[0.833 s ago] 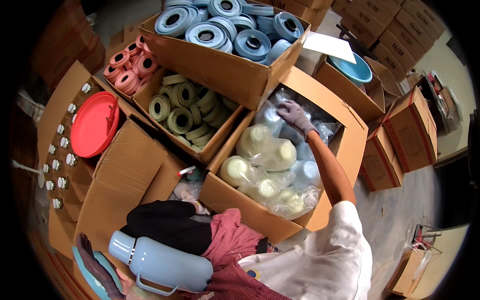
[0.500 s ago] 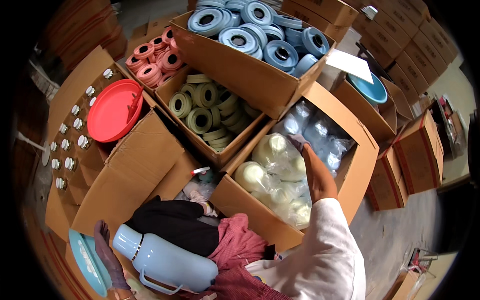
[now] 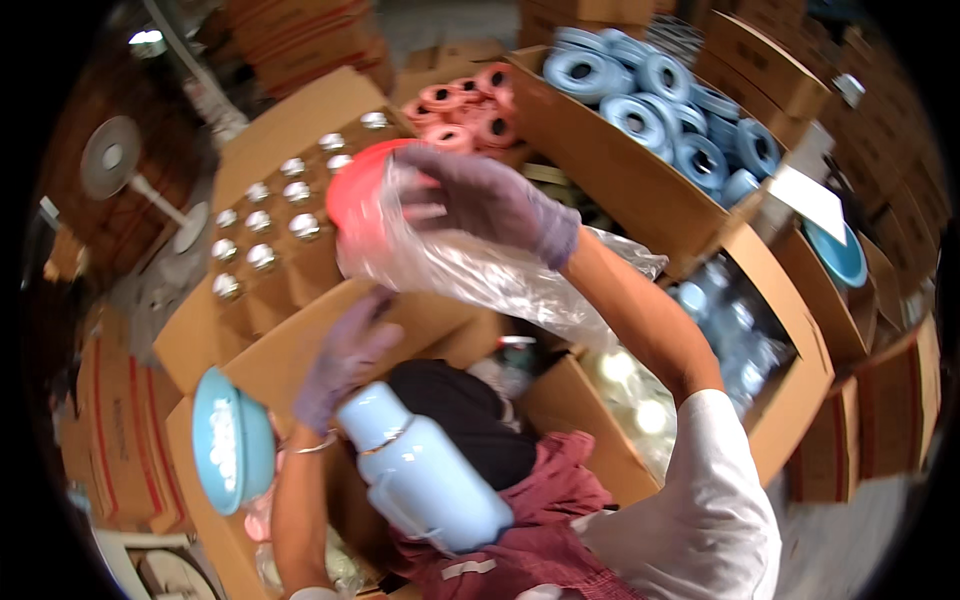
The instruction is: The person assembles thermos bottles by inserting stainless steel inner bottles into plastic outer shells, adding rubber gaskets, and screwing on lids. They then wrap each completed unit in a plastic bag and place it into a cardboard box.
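My right hand point(image 3: 490, 205), in a purple-grey glove, is raised in front of the red basin point(image 3: 362, 190). Its fingers are closed on a clear plastic bag point(image 3: 490, 285), which trails to the right under my forearm. Blur hides whether anything is inside the bag. Below and to the left, my gloved left hand point(image 3: 345, 350) is up with its fingers apart and nothing in it. Close beneath it, a light blue vacuum flask point(image 3: 435, 480) with a handle lies tilted across my lap, resting on dark red checked cloth and black fabric point(image 3: 450, 410).
Cartons surround me: one holds silver-capped pieces in dividers point(image 3: 258, 222), others pink rings point(image 3: 450, 110), blue rings point(image 3: 640, 115) and bagged pale bodies point(image 3: 640, 405). A light blue basin point(image 3: 232, 440) stands at left. A fan point(image 3: 112, 158) stands far left. Stacked cartons point(image 3: 895, 430) stand at right.
My right hand has left the carton of bagged bodies and swung up and left, now with the plastic bag. My left hand has risen beside the flask. The whole view has shifted.
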{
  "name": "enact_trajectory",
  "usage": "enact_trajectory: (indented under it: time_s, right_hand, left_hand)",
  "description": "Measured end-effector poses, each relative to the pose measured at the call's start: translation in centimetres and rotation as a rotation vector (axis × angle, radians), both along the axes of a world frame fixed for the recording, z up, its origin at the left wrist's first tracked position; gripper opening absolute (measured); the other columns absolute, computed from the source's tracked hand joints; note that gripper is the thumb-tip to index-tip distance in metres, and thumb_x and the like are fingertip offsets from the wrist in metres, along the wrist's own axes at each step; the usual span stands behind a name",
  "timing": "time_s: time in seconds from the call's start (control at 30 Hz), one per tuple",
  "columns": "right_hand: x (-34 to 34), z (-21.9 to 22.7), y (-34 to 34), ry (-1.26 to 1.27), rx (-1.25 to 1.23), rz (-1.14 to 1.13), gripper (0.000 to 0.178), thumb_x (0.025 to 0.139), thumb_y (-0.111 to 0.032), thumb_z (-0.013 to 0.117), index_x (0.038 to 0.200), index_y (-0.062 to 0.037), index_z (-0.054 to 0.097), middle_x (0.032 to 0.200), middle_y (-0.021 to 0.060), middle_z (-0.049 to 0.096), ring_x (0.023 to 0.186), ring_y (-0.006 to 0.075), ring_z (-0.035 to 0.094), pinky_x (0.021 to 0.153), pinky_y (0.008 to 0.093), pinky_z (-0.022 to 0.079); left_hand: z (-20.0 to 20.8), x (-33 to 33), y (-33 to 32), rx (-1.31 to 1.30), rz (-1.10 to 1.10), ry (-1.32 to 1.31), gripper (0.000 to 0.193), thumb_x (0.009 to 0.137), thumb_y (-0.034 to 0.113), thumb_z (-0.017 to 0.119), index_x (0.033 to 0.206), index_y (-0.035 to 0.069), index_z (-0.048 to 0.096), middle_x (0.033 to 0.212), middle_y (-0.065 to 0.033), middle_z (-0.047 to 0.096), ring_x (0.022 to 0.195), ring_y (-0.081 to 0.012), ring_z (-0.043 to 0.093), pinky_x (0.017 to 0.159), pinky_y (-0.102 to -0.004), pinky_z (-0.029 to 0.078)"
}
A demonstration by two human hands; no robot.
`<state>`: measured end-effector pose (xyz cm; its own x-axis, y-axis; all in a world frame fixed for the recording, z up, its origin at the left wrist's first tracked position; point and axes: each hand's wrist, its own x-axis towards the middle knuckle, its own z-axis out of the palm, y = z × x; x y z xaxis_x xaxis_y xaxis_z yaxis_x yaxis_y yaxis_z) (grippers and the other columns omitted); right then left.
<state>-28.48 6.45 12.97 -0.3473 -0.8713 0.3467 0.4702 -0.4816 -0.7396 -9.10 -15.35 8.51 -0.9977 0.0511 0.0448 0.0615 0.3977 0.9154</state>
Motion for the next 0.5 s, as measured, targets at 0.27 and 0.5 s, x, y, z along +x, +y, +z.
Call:
enact_trajectory:
  time_s: [0.27, 0.5]
  right_hand:
    - [-11.9, 2.9, -23.7, -0.234, -0.246, -0.641, 0.046, 0.096, -0.034, 0.057, 0.134, -0.0120, 0.045, 0.135, 0.0091, 0.044, 0.114, 0.0288, 0.053, 0.095, 0.0453, 0.050]
    - [-1.8, 3.3, -22.6, -0.055, 0.221, -0.531, 0.068, 0.094, -0.032, 0.059, 0.152, -0.0111, 0.029, 0.148, 0.0075, 0.037, 0.123, 0.0307, 0.050, 0.103, 0.0426, 0.044]
  left_hand:
    - [0.6, -2.4, 2.8, 0.014, 0.092, 0.349, 0.115, 0.067, 0.021, 0.085, 0.156, 0.004, 0.013, 0.157, -0.0179, 0.026, 0.146, -0.0307, 0.026, 0.118, -0.0401, 0.021]
    - [-4.2, -7.2, -3.0, 0.482, 0.448, 0.349, 0.022, 0.094, 0.009, 0.054, 0.112, -0.002, 0.060, 0.102, -0.0050, 0.067, 0.094, -0.0168, 0.063, 0.087, -0.0334, 0.051]
